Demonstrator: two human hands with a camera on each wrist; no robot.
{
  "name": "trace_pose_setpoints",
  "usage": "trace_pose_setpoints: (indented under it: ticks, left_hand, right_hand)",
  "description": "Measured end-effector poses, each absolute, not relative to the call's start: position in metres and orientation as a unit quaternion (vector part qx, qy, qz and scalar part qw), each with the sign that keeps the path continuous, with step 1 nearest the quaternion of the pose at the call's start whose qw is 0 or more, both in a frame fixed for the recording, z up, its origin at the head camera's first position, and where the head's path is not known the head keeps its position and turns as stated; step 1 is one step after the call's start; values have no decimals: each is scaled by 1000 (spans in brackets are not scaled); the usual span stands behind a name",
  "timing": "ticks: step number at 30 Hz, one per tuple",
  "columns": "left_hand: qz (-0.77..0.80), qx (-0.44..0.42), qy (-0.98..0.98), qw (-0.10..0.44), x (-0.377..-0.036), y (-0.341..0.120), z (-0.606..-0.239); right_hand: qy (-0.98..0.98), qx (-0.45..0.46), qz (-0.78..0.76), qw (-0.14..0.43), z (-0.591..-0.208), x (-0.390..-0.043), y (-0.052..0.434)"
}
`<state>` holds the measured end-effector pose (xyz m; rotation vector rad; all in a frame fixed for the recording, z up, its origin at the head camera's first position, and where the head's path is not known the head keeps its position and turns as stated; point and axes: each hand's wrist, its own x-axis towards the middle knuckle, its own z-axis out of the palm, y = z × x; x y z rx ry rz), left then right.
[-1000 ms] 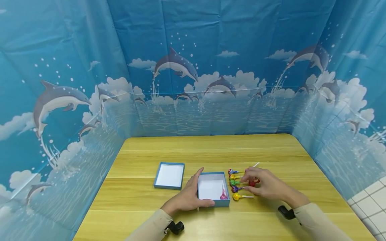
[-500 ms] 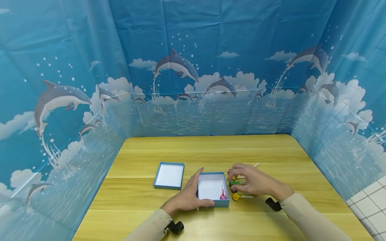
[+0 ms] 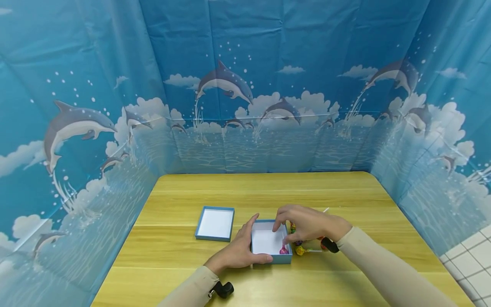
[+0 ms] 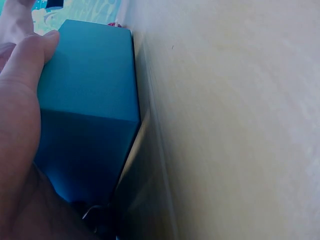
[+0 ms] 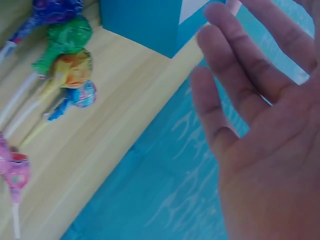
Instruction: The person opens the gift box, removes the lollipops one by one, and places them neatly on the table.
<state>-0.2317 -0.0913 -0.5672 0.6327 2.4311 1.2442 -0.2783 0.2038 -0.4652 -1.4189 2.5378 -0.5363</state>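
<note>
Over box point(image 3: 271, 241), right hand point(image 3: 304, 224) hovers.

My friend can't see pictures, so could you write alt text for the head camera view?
A person's right hand reaches over an open blue box on a wooden table, while the left hand grips the box's near corner. A pink lollipop lies inside, more lollipops lie beside it, and the box lid lies to the left.

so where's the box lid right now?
Head view: the lid lies open side up on the table, left of the blue box that the left hand holds.
</note>
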Motion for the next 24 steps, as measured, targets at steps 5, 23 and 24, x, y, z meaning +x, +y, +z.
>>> trace_pose_setpoints:
  ticks: [5, 23, 24]
  left_hand:
    - [434, 226, 856, 166, -231, -92, -568]
    - [435, 229, 856, 158, -233, -91, -569]
    - [436, 228, 856, 158, -233, -91, -569]
  right_hand:
    - [851, -474, -161, 161, -459, -283, 187]
    - [847, -424, -57, 314, -470, -291, 143]
    - [847, -425, -53, 314, -470, -291, 143]
